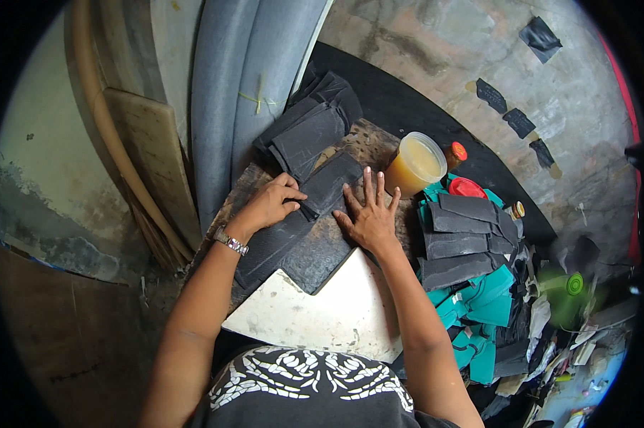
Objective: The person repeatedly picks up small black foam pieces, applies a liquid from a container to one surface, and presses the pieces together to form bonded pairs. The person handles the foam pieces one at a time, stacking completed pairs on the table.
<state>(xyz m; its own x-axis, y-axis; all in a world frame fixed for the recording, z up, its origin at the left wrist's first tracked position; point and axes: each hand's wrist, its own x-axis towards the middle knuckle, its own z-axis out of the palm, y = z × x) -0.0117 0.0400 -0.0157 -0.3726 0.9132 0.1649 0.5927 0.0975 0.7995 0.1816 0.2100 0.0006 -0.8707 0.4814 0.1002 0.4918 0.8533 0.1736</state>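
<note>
Head view: my left hand (pixel 270 203) is curled, fingertips pinching the near edge of a small dark rubbery piece (pixel 330 182) that lies just ahead of both hands on the worn board (pixel 368 139). My right hand (pixel 369 214) is spread flat, palm pressing down beside it on the larger dark sheet (pixel 300 246) beneath. Just beyond my right fingertips stands an open tub of yellowish glue (pixel 414 164); a careless push forward could tip it over the work. To my right a stack of cut grey pieces (pixel 464 239) leans on teal ones (pixel 489 299); an elbow could slide it. If my flat hand lifts early, I judge the piece could shift crooked.
</note>
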